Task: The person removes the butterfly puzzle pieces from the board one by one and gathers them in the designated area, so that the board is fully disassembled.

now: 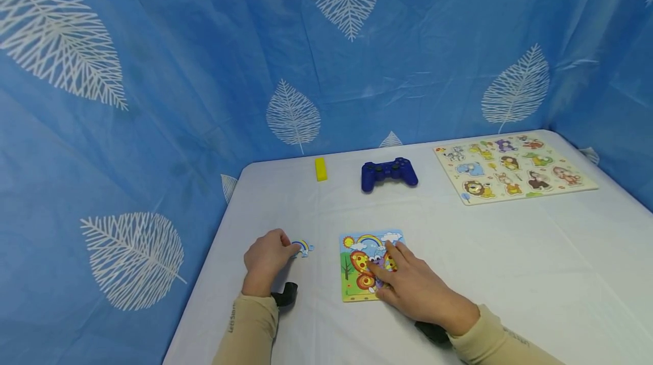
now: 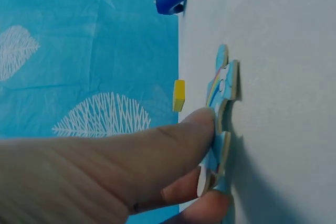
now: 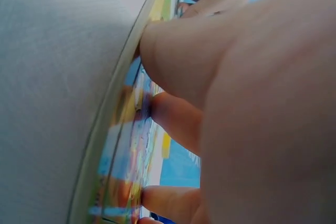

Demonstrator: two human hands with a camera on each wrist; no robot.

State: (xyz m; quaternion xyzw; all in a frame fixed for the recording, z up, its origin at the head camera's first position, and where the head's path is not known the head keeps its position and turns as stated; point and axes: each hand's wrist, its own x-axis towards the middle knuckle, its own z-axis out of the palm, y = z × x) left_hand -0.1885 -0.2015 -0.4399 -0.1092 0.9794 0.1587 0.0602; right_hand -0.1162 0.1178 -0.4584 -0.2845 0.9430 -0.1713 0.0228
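My left hand (image 1: 267, 257) pinches a light blue jigsaw puzzle piece with a rainbow on it (image 1: 304, 247), left of the puzzle board. In the left wrist view the piece (image 2: 224, 85) stands edge-on between thumb and fingers, its wooden edge showing; I cannot tell whether it is one piece or several joined. My right hand (image 1: 415, 285) rests on the right part of the butterfly puzzle board (image 1: 349, 291), fingers spread and fingertips touching its face. The right wrist view shows the thumb at the board's edge (image 3: 113, 90). The hand hides the board's lower right.
Behind the hands lie a yellow block (image 1: 320, 169) and a blue game controller (image 1: 389, 173). An animal puzzle board (image 1: 471, 198) sits at the back right of the white table (image 1: 510, 257). A blue curtain with leaf prints (image 1: 204, 70) hangs behind and to the left.
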